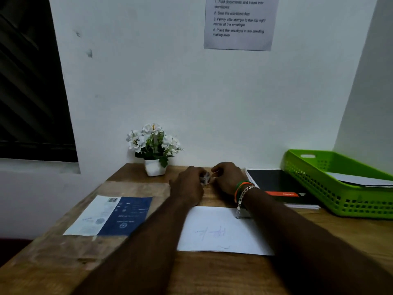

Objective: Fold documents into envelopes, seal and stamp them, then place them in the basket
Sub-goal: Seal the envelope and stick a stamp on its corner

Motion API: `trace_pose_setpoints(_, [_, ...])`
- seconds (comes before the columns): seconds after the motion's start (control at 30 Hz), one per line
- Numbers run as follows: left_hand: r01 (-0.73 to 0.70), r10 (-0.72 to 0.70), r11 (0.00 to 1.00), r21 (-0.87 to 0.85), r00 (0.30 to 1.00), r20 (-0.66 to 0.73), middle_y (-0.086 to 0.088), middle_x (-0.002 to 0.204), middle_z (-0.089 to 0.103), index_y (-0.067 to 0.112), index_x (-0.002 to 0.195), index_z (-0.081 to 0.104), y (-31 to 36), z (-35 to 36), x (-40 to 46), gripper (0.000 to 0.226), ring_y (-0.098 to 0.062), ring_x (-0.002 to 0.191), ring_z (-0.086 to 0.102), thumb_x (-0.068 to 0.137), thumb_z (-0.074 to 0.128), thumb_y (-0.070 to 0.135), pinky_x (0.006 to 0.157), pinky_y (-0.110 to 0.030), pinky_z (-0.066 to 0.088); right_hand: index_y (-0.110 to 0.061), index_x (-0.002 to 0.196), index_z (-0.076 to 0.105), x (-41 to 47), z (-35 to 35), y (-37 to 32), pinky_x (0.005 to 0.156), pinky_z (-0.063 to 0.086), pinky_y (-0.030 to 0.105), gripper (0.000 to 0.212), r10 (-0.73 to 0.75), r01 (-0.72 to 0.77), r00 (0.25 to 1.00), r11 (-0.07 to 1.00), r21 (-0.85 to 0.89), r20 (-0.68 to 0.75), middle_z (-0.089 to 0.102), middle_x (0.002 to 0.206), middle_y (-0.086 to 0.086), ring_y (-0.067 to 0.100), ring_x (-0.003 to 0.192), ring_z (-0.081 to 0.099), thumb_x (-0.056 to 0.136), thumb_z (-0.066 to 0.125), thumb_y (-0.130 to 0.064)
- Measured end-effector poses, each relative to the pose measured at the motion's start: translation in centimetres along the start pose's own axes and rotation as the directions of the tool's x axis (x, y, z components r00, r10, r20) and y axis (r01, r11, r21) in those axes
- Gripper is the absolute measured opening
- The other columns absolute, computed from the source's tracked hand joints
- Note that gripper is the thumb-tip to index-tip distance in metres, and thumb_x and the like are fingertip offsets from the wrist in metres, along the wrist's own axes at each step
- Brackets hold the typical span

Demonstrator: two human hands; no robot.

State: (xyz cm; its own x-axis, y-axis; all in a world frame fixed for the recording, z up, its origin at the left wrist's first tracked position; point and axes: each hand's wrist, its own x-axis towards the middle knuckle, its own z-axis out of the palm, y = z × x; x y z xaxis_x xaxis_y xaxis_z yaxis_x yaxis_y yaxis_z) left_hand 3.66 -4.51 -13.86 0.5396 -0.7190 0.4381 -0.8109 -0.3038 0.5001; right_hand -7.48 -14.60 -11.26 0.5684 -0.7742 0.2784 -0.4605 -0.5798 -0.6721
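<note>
A white envelope (221,231) with faint handwriting lies flat on the wooden desk (148,273) in front of me. Beyond it, both hands meet over a small roll of clear tape (205,178). My left hand (188,185) grips the roll with curled fingers. My right hand (228,177), with bracelets at the wrist, pinches at the roll's right side, where a thin strip seems to come off. The green basket (319,199) stands at the right and holds white papers or envelopes (359,179).
A blue and white printed sheet (112,216) lies on the left of the desk. A black notebook (282,188) lies between my hands and the basket. A white pot of flowers (154,150) stands against the wall. An instruction sheet (239,22) hangs on the wall.
</note>
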Motion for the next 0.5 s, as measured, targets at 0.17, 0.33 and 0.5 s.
trace_pose_setpoints(0.17, [-0.03, 0.033, 0.963, -0.268, 0.999, 0.006, 0.006, 0.114, 0.071, 0.022, 0.112, 0.073, 0.7, -0.9, -0.1, 0.03, -0.009, 0.104, 0.065, 0.088, 0.069, 0.005, 0.091, -0.021, 0.05, -0.017, 0.091, 0.077, -1.1, -1.2, -0.2, 0.066, 0.053, 0.027, 0.026, 0.016, -0.017, 1.0, 0.983, 0.18, 0.009, 0.075, 0.084, 0.007, 0.019, 0.075, 0.068, 0.076, 0.068, 0.003])
trace_pose_setpoints(0.33, [-0.04, 0.131, 0.848, -0.529, 0.982, 0.136, 0.009, 0.086, 0.069, 0.018, 0.103, 0.075, 3.2, -4.2, -1.2, 0.031, 0.008, 0.065, 0.06, 0.089, 0.064, -0.007, 0.062, -0.009, 0.044, -0.01, 0.09, 0.076, -4.9, -5.2, -0.1, 0.053, 0.047, 0.026, 0.027, -0.048, 0.064, 0.998, 0.913, 0.402, -0.049, 0.069, 0.076, 0.006, 0.011, 0.055, 0.058, 0.078, 0.066, 0.013])
trace_pose_setpoints(0.5, [-0.052, 0.239, 0.799, -0.6, 0.941, 0.238, -0.007, 0.109, 0.073, 0.023, 0.109, 0.074, 4.6, -5.2, -2.2, 0.038, -0.009, 0.088, 0.064, 0.09, 0.062, -0.008, 0.073, -0.022, 0.05, 0.003, 0.102, 0.073, -8.5, -7.1, 0.9, 0.048, 0.046, 0.018, 0.019, -0.046, 0.078, 0.996, 0.822, 0.565, -0.07, 0.07, 0.084, 0.015, 0.01, 0.057, 0.059, 0.085, 0.069, 0.01])
